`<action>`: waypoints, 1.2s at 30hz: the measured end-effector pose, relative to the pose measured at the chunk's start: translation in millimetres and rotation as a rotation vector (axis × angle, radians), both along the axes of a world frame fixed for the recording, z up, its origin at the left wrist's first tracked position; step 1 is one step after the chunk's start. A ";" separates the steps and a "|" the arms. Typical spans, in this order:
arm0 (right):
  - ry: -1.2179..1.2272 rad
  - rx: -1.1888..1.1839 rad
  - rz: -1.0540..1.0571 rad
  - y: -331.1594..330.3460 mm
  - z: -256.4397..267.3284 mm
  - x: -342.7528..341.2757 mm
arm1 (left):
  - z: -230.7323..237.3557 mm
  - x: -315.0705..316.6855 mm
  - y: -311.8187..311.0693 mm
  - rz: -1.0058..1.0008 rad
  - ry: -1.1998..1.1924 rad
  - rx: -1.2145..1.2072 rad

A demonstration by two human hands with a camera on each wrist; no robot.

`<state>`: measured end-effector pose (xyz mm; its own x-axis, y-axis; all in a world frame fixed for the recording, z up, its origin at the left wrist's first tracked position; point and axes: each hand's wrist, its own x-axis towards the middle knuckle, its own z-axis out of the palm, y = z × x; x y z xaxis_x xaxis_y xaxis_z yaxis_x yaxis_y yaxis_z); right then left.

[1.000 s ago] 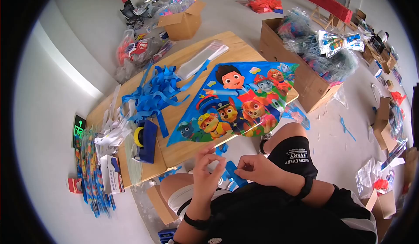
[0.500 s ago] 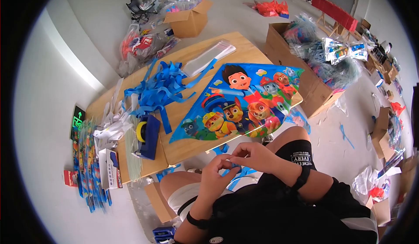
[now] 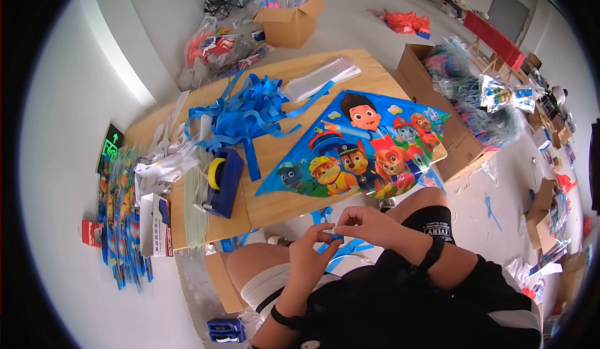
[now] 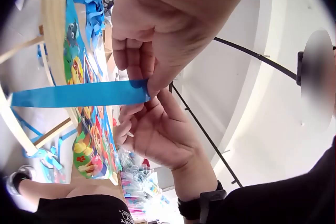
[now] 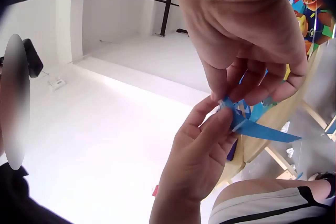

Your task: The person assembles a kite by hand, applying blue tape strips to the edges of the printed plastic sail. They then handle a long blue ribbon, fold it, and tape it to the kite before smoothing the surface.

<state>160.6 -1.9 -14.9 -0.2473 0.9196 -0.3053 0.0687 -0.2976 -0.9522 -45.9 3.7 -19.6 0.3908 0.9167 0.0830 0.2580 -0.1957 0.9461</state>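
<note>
Two hands come together at this end of the work, fingertip to fingertip. With our left hand (image 3: 306, 258) we pinch the end of a blue strip (image 4: 79, 95) under the thumb, and our right hand (image 3: 370, 225) has its thumb and fingertips closed on that same end. In the left wrist view the strip runs off to nine o'clock; in the right wrist view it points between three and four. The fingers cover much of the end, so we cannot quite tell whether it is folded over there.

To work it well, we should let the left thumb anchor the strip while the right fingertips make small adjustments, edges lined up and no twist in the free length.

Beyond, at twelve o'clock from our hands, is the table (image 3: 272, 210). The tape dispenser (image 3: 229, 186) stands on it at ten, near enough to reach; the printed sheet (image 3: 350, 155) lies toward twelve, best left flat. Farther, at eleven, is the tangled ribbon heap (image 3: 244, 114).
</note>
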 end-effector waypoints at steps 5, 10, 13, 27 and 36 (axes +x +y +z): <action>-0.223 0.328 -0.059 -4.4 14.7 -20.0 | -5.4 -4.9 0.9 0.124 -0.026 -0.094; -0.282 0.402 -0.123 -2.0 12.4 -23.9 | -20.5 -15.5 10.8 0.057 -0.317 -0.334; -0.353 0.350 -0.236 4.5 11.2 -26.4 | -21.9 -16.7 12.8 0.028 -0.392 -0.385; -0.340 0.246 0.048 33.2 14.8 -36.6 | -43.6 -22.8 17.9 0.074 -0.542 -0.527; -0.427 0.451 0.001 93.8 -4.0 -51.0 | -89.1 -23.9 35.6 0.127 -0.642 -0.415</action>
<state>109.6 91.9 -18.9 -0.1900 0.9809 0.0413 0.4714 0.1281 -0.8726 -69.8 39.3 -108.7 0.2723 0.9568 -0.1020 -0.3695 0.2018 0.9071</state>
